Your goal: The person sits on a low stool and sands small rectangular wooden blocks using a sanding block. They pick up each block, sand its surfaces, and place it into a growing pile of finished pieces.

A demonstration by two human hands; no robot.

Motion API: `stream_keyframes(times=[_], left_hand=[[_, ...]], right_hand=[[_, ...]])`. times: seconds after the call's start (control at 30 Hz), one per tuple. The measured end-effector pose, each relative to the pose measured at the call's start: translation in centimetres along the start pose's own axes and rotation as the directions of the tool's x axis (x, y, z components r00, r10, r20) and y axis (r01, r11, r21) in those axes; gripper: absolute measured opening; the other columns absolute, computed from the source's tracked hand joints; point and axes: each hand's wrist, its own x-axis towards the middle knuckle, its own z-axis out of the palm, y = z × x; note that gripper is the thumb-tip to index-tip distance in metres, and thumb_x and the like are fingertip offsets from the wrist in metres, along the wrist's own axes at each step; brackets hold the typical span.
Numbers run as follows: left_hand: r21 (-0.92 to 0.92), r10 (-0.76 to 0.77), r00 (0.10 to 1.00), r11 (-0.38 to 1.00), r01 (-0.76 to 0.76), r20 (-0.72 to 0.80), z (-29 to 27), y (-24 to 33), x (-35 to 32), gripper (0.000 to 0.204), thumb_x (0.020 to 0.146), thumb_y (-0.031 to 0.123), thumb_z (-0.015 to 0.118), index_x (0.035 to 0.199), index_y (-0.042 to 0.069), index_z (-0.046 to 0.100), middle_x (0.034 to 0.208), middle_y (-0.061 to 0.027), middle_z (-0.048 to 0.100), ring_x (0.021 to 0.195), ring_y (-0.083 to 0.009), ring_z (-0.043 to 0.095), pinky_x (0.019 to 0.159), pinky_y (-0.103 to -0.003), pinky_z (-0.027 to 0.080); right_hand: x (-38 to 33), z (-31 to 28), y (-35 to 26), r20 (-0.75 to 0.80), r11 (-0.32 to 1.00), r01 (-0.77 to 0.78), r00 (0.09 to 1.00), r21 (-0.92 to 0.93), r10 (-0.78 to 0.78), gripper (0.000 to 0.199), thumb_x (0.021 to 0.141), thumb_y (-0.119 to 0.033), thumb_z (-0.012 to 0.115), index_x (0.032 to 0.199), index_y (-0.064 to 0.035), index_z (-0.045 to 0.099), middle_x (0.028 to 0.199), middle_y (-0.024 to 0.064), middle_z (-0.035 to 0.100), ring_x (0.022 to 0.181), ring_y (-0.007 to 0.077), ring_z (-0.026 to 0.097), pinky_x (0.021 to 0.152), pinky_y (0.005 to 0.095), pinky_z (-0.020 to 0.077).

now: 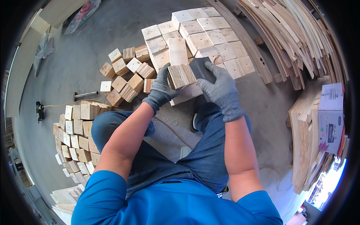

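Observation:
Both of my hands wear grey knit gloves and meet in front of my knees. My left hand [162,90] grips the left side of a wooden block [182,76] whose layered, striped face is turned toward me. In my right hand [221,88] is a dark grey sheet [201,68], probably sandpaper, pinched under the thumb at the block's right end. The right fingertips are partly hidden behind the sheet. Just beyond the held block, a pale block [177,51] lies against the neat rows of stacked wooden blocks [215,35].
Loose blocks [127,80] lie left of my hands, near a hammer-like metal tool [85,94]. Another block stack [77,131] stands beside my left knee. Long wooden strips [285,33] fill the far right, with a printed carton [331,118] nearer. A hose [172,131] crosses the floor.

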Motion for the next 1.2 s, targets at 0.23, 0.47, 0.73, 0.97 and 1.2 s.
stream_keyframes(times=[0.23, 0.47, 0.73, 0.97, 1.2], left_hand=[[-0.102, 0.000, 0.993, 0.995, -0.013, -0.122, 1.8, -3.7, -0.2, 0.123, 0.066, 0.024, 0.100, 0.164, 0.001, 0.028, 0.152, -0.0212, 0.053, 0.140, -0.0344, 0.056, 0.122, -0.039, 0.045], [0.122, 0.016, 0.988, 0.992, 0.003, -0.155, 1.9, -1.4, -0.1, 0.104, 0.072, 0.026, 0.098, 0.155, 0.001, 0.042, 0.148, -0.0229, 0.055, 0.136, -0.0375, 0.057, 0.119, -0.043, 0.046], [0.087, 0.046, 0.984, 0.996, -0.032, -0.171, 2.7, -2.1, -0.2, 0.108, 0.069, 0.031, 0.100, 0.154, 0.002, 0.041, 0.145, -0.0218, 0.054, 0.135, -0.0377, 0.056, 0.118, -0.044, 0.046], [0.116, 0.003, 0.982, 0.993, 0.019, -0.187, 2.0, -1.2, -0.1, 0.094, 0.075, 0.026, 0.091, 0.154, 0.004, 0.044, 0.143, -0.0276, 0.053, 0.135, -0.0456, 0.055, 0.118, -0.046, 0.047], [0.117, -0.024, 0.990, 0.992, 0.041, -0.136, 1.4, -1.4, -0.1, 0.092, 0.079, 0.023, 0.084, 0.157, 0.003, 0.040, 0.146, -0.0300, 0.051, 0.139, -0.0473, 0.052, 0.121, -0.046, 0.044]], right_hand=[[-0.1, 2.2, -2.1, 0.152, 0.968, 0.158, 0.980, -0.195, -0.129, 0.067, 0.080, -0.035, 0.089, 0.137, -0.0037, 0.072, 0.121, 0.0250, 0.073, 0.115, 0.0412, 0.071, 0.102, 0.0486, 0.0559], [-1.6, 5.5, -1.3, 0.185, 0.858, 0.274, 0.960, -0.434, -0.212, 0.070, 0.083, -0.039, 0.086, 0.145, -0.0121, 0.067, 0.133, 0.0246, 0.065, 0.117, 0.0443, 0.066, 0.100, 0.0547, 0.0529], [4.8, 10.2, -1.3, -0.022, 0.849, 0.126, 0.987, -0.513, -0.160, 0.069, 0.087, -0.041, 0.084, 0.148, -0.0153, 0.065, 0.135, 0.0278, 0.063, 0.118, 0.0454, 0.066, 0.102, 0.0558, 0.0529], [2.3, 10.1, -3.1, -0.013, 0.853, 0.111, 0.990, -0.510, -0.137, 0.068, 0.088, -0.039, 0.082, 0.148, -0.0127, 0.064, 0.135, 0.0270, 0.062, 0.122, 0.0453, 0.064, 0.103, 0.0569, 0.0515], [-6.9, 9.3, -2.7, 0.027, 0.877, 0.120, 0.992, -0.466, -0.122, 0.071, 0.085, -0.038, 0.084, 0.149, -0.0120, 0.064, 0.145, 0.0270, 0.055, 0.126, 0.0468, 0.059, 0.107, 0.0581, 0.0477]])
